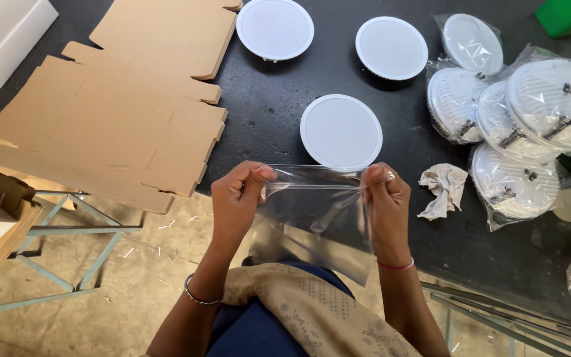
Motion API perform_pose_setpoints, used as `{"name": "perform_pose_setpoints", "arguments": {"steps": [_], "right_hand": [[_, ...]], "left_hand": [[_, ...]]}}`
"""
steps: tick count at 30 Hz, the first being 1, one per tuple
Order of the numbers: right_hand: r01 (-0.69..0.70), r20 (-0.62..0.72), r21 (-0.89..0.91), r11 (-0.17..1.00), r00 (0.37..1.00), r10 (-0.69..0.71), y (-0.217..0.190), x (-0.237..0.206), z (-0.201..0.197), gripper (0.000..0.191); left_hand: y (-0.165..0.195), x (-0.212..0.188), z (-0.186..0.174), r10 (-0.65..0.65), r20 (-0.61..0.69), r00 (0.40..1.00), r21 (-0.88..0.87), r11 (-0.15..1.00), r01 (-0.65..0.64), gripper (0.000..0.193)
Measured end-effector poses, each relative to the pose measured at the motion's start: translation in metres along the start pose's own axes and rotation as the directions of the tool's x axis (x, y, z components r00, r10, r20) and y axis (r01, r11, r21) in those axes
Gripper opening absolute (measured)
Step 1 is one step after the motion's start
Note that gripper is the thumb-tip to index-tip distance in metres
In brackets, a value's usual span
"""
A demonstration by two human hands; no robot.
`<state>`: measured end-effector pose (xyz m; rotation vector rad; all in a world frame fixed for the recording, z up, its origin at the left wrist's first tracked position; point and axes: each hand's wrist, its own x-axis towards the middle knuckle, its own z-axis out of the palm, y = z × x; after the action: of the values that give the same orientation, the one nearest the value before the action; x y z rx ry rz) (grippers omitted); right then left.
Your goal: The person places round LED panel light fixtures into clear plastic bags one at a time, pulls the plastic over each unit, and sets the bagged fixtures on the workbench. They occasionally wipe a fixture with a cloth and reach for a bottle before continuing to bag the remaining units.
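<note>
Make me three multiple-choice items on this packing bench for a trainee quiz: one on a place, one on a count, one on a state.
1. Where do the flat cardboard sheets lie?
A. left of the hands
B. right of the hands
C. under the rag

2. How many unbagged white round lights lie on the black table?
A. one
B. three
C. five

3. The clear plastic bag is:
A. lying flat
B. filled
C. held at its top by both hands, left hand and right hand

Answers: A, the cardboard lies at the left; B, three bare discs; C, fingers pinch its top edge.

Left hand (pixel 236 198) and right hand (pixel 384 195) raised side by side; fingers pinched shut; forearms angled inward.
</note>
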<state>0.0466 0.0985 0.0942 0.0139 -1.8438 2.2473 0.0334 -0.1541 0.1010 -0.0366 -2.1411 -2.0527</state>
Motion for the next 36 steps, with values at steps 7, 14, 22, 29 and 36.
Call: {"name": "perform_pose_setpoints", "arguments": {"steps": [7,14,22,29,36], "right_hand": [[0.075,0.038,-0.054,0.996,0.997,-0.073,-0.018,0.012,-0.015,0.036],[-0.393,0.33,0.558,0.731,0.913,0.239,-0.015,0.027,-0.036,0.034],[-0.648,0.673,0.697,0.308,0.739,0.032,0.004,0.035,-0.055,0.037],[-0.769,0.746,0.504,0.393,0.617,0.25,0.015,0.03,-0.066,0.037],[-0.813,0.821,0.273,0.515,0.475,0.316,0.034,0.02,-0.095,0.034]], "left_hand": [[-0.003,0.004,0.011,0.049,0.147,0.988,-0.333,0.943,0.003,0.033],[-0.009,0.015,0.042,0.121,0.484,0.866,-0.814,0.424,0.396,0.04],[-0.003,0.02,0.074,0.014,0.538,0.843,-0.718,0.531,0.45,0.028],[-0.005,0.031,0.1,0.019,0.542,0.84,-0.716,0.534,0.45,0.021],[-0.047,0.033,0.123,0.162,0.562,0.811,-0.798,0.363,0.48,0.032]]}}
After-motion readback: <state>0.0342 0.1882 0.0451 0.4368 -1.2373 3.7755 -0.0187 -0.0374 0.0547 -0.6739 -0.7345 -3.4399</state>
